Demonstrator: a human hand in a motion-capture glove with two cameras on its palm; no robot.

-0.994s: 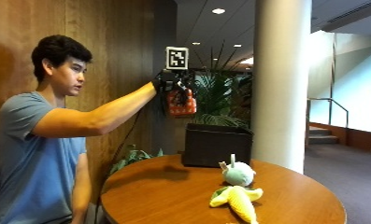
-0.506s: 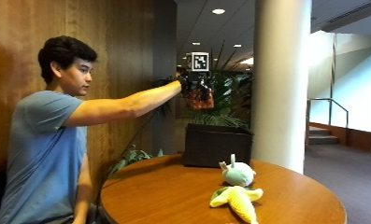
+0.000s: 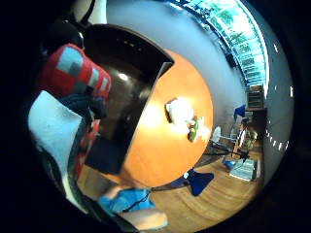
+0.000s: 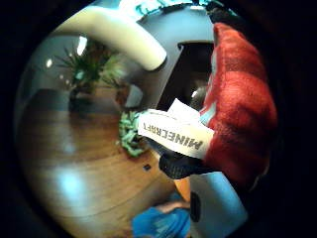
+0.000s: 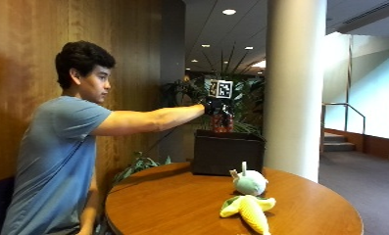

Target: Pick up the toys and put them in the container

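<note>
My gloved right hand (image 5: 215, 104) is stretched out above the dark box container (image 5: 227, 152) at the back of the round wooden table (image 5: 174, 205). It grips a red plush toy (image 5: 223, 120) that hangs just over the container's open top. The red toy (image 4: 240, 104) with its white label fills the thumb side palm view, and the red toy (image 3: 73, 73) sits over the container's dark inside (image 3: 124, 87) in the little finger side view. On the table lie a pale round plush toy (image 5: 249, 182) and a yellow corn plush toy (image 5: 249, 209).
A white pillar (image 5: 295, 83) stands right behind the table, beside the container. Potted plants (image 5: 243, 98) stand behind the container. A wooden wall runs along the left behind the seated person (image 5: 57, 147).
My hand has carried the red toy from up near the person outward and downward, until it is over the container's opening.
</note>
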